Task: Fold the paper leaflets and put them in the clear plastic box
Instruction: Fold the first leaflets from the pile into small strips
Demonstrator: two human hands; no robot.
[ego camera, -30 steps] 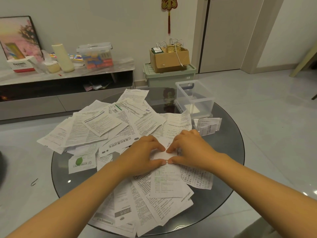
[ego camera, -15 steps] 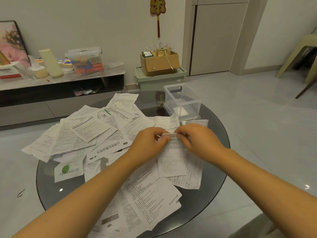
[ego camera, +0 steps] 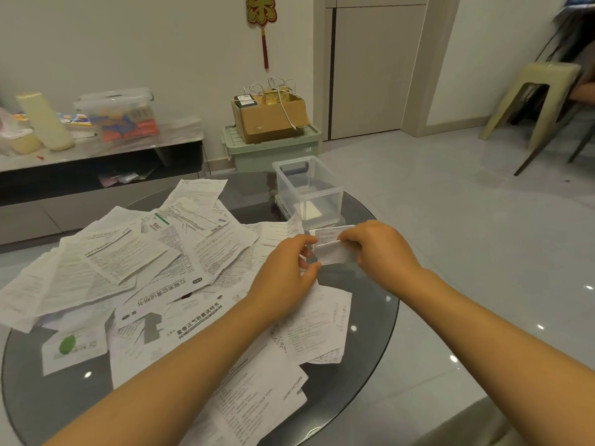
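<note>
A cardboard box [ego camera: 272, 119] sits on a green bin [ego camera: 273, 149]; a red ornament [ego camera: 261, 14] hangs above, a beige stool [ego camera: 531, 98] stands right.

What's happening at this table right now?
A person is folding paper leaflets. Both hands hold one small folded leaflet just above the round glass table: the left hand pinches its left end and the right hand grips its right end. The clear plastic box stands open just beyond the hands, with what looks like one folded paper at its bottom. Many unfolded leaflets lie spread over the table.
</note>
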